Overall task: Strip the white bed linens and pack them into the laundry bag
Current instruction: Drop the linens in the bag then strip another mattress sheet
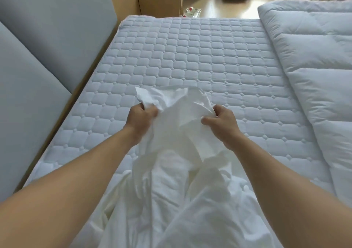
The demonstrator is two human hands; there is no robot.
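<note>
Gripped in 2 fists: white sheet [182,114], with its bunched edge pinched by left hand [142,118] and right hand [222,125], fingers curled tight round the fabric. The rest of the sheet is piled on the near end of the quilted mattress pad [190,57]. No laundry bag is seen in view.

Risks, as judged: the loose tail could be snagged at a mattress corner or stepped on if lifted ungathered. The folded duvet [314,61] at right could be dragged along if caught.

Pose: both forearms are extended forward, with the hands held level and slightly apart above the pad, backs up.
</note>
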